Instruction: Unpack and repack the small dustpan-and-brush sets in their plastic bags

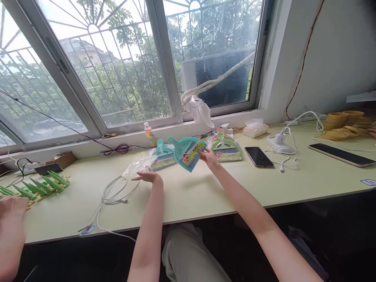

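In the head view my right hand (pixel 209 158) grips the lower right edge of a teal mini dustpan and brush set (pixel 185 150), tilted and raised above the table. A yellow printed label crosses its grey bristles. My left hand (pixel 150 177) is open, fingers stretched out, by a crumpled clear plastic bag (pixel 138 163); I cannot tell whether it touches the bag. Behind the held set lies another teal dustpan set (pixel 163 153), partly covered by it. Green dustpan sets (pixel 225 148), stacked, lie to the right of my right hand.
A white cable (pixel 113 192) coils left of my left hand. A phone (pixel 259 156), a white charger (pixel 280 141) and a dark tablet-like slab (pixel 342 154) lie to the right. A bottle (pixel 149 134) stands by the sill. Another person's hand (pixel 11 213) is near green spiky pieces (pixel 41 186).
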`<state>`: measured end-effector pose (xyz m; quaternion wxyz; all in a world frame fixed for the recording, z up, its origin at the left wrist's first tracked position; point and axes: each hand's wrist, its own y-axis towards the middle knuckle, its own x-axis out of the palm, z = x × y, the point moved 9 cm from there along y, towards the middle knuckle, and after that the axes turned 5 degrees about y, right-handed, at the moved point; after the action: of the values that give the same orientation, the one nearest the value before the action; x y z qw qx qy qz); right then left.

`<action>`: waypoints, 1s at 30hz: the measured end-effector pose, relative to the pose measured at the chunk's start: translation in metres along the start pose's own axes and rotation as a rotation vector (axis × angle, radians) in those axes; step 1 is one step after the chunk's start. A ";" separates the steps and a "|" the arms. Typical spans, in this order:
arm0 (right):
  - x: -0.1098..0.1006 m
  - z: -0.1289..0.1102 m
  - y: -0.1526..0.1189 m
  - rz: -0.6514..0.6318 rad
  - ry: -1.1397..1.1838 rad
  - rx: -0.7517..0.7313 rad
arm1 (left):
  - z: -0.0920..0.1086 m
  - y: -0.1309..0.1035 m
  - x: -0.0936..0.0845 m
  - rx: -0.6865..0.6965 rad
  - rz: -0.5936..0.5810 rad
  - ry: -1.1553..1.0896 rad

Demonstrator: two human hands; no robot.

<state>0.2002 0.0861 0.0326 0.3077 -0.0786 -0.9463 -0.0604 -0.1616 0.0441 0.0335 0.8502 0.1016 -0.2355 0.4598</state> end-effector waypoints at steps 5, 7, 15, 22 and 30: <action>-0.001 -0.002 0.002 -0.013 -0.039 -0.026 | -0.033 -0.002 0.024 -0.304 -0.249 0.042; -0.002 -0.003 0.002 -0.010 -0.045 -0.031 | -0.037 -0.002 0.030 -0.312 -0.317 0.080; -0.010 0.000 0.001 0.031 -0.005 0.001 | -0.044 -0.051 0.086 -0.240 -0.992 0.170; -0.002 -0.002 0.001 -0.048 -0.050 0.016 | -0.066 -0.074 0.088 -0.194 -0.968 0.313; 0.014 0.021 0.000 -0.128 -0.308 0.040 | -0.069 -0.065 0.081 -0.301 -0.879 0.251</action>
<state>0.1771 0.0914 0.0236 0.1561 -0.0201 -0.9864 -0.0483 -0.0487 0.0941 0.0162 0.9912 0.0108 -0.1296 0.0264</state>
